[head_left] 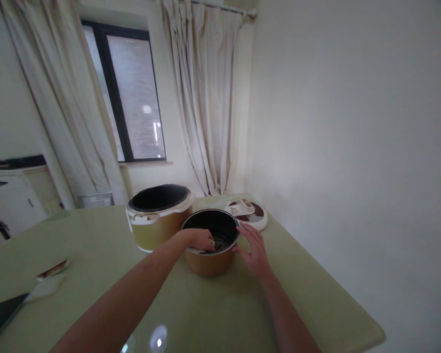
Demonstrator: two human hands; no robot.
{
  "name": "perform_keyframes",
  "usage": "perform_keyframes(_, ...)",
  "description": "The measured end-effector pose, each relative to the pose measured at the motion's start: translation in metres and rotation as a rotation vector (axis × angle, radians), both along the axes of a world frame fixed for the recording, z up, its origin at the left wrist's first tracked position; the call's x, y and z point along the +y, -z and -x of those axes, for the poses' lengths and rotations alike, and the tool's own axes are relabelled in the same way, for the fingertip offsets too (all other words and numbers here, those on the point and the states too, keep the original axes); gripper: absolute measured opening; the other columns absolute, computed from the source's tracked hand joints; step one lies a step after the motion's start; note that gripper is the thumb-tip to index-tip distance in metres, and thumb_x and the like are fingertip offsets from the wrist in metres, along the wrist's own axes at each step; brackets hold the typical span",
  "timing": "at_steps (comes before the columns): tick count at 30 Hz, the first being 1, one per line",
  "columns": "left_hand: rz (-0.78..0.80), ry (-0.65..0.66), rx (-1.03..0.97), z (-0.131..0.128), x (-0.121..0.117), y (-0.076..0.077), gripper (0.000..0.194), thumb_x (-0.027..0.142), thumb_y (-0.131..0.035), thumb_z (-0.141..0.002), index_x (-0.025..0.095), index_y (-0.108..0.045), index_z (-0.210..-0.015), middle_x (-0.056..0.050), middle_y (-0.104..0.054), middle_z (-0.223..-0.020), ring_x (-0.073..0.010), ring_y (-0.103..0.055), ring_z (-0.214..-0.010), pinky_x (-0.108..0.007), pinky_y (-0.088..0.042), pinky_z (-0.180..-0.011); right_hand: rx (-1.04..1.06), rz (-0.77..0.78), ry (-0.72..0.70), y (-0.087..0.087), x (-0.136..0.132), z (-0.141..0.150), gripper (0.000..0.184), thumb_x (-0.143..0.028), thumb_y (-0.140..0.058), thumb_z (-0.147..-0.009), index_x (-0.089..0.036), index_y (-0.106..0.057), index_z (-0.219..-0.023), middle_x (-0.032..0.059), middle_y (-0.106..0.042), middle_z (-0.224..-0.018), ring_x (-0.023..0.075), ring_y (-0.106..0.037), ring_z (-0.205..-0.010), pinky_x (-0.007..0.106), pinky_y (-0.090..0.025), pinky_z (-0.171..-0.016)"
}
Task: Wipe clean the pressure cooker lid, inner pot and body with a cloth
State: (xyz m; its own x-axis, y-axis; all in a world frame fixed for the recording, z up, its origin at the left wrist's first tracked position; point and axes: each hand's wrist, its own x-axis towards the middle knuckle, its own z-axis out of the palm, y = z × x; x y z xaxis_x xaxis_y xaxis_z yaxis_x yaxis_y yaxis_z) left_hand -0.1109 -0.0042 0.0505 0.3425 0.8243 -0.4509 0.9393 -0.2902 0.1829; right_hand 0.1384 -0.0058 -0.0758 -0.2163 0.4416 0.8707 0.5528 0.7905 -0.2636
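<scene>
A round inner pot (210,264), golden-brown outside and black inside with a pale rim, stands upright on the table. My left hand (202,240) reaches over the rim into this pot, its fingers curled near the inner wall. Something small and pale-and-dark shows at those fingers, too blurred to name. On the pot's right side is my right hand (255,250), fingers against the rim and thumb lower on the outer wall, steadying it. Just behind and to the left sits a cooker body (159,230), white and gold, its dark inside uncovered.
A white-and-brown cooker lid (259,220) lies behind the pot at the right. On the left of the pale green table (220,318) are a dark flat object (3,314) and a small brown-and-white item (53,269). A wall (353,147) runs along the right side.
</scene>
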Motion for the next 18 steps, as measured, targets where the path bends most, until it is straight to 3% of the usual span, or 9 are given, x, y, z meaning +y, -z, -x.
perform_keyframes(3, 0.004, 0.035, 0.039, -0.004, 0.0, 0.003, 0.037, 0.04, -0.068, -0.081, 0.019, -0.084, -0.107, -0.012, -0.083, -0.107, -0.0258, -0.074, -0.085, -0.033, -0.056, -0.073, -0.069, -0.053, -0.125, -0.01, -0.026, 0.031, 0.074, -0.075, -0.057, -0.1, -0.025, -0.056, -0.155, 0.0149, -0.066, -0.149, 0.0341, -0.06, -0.138, 0.053, -0.046, -0.116)
perform_keyframes(5, 0.003, 0.064, 0.056, -0.004, -0.001, 0.005, 0.036, 0.033, -0.069, -0.08, 0.017, -0.084, -0.109, -0.015, -0.083, -0.112, -0.0277, -0.076, -0.093, -0.034, -0.058, -0.08, -0.131, -0.133, -0.17, -0.012, -0.041, 0.058, 0.079, -0.079, -0.062, -0.095, -0.022, -0.059, -0.15, 0.015, -0.072, -0.137, 0.0337, -0.064, -0.128, 0.052, -0.046, -0.113)
perform_keyframes(9, 0.022, 0.081, 0.096, 0.004, -0.001, 0.006, 0.043, 0.025, -0.069, -0.079, 0.02, -0.083, -0.119, -0.014, -0.084, -0.116, -0.0291, -0.077, -0.101, -0.035, -0.059, -0.087, -0.134, -0.192, -0.061, -0.008, -0.052, 0.09, 0.036, -0.053, -0.078, -0.097, -0.023, -0.071, -0.117, 0.0063, -0.075, -0.096, 0.0258, -0.067, -0.094, 0.043, -0.048, -0.093)
perform_keyframes(11, 0.035, 0.068, 0.123, 0.009, -0.002, 0.005, 0.052, 0.023, -0.072, -0.075, 0.023, -0.081, -0.126, -0.013, -0.084, -0.117, -0.0306, -0.078, -0.101, -0.036, -0.06, -0.085, -0.165, -0.181, -0.046, -0.007, -0.05, 0.086, 0.023, -0.043, -0.082, -0.096, -0.024, -0.07, -0.102, 0.0025, -0.071, -0.084, 0.0234, -0.065, -0.086, 0.04, -0.046, -0.087)
perform_keyframes(13, 0.027, 0.06, 0.144, 0.012, -0.002, 0.004, 0.061, 0.019, -0.072, -0.071, 0.025, -0.08, -0.132, -0.014, -0.083, -0.121, -0.0325, -0.078, -0.106, -0.038, -0.06, -0.087, -0.179, -0.158, -0.061, -0.007, -0.043, 0.07, 0.022, -0.041, -0.083, -0.095, -0.025, -0.07, -0.099, 0.0024, -0.071, -0.085, 0.0237, -0.065, -0.088, 0.04, -0.047, -0.088)
perform_keyframes(18, 0.011, 0.049, 0.125, 0.009, -0.001, -0.002, 0.063, 0.02, -0.067, -0.075, 0.025, -0.077, -0.137, -0.013, -0.082, -0.124, -0.0309, -0.078, -0.108, -0.036, -0.059, -0.088, -0.142, -0.099, 0.013, -0.006, -0.016, 0.02, 0.026, -0.041, -0.079, -0.097, -0.028, -0.073, -0.119, 0.0079, -0.078, -0.118, 0.0288, -0.068, -0.115, 0.044, -0.049, -0.1)
